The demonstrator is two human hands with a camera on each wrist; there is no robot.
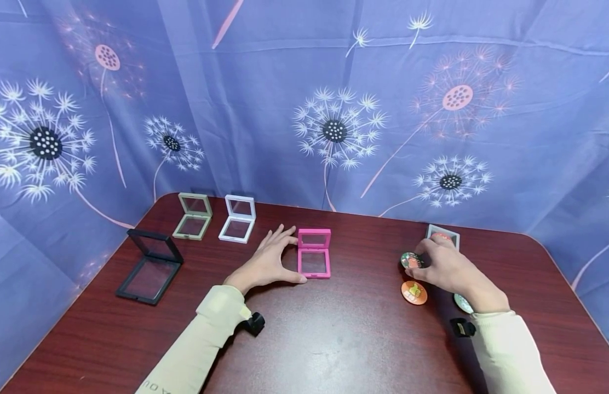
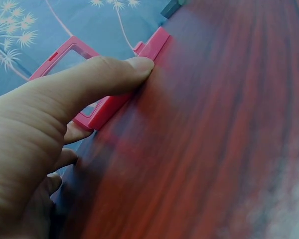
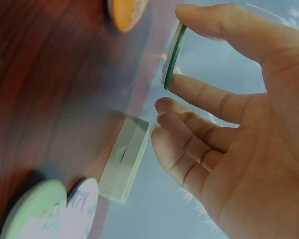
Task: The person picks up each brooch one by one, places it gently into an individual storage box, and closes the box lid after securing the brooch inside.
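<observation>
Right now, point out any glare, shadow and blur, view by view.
Head: pale glare on the tabletop, a dark shadow beside the right sleeve; left wrist: the tabletop softly blurred, the pink frame somewhat clearer; right wrist: the curtain looks hazy and washed out.

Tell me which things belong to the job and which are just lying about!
Seem part of the job:
pink frame, held by the left hand
green-rimmed disc, pinched by the right hand

Seem just lying about:
black frame
olive frame
white frame
orange disc
pale green disc
</observation>
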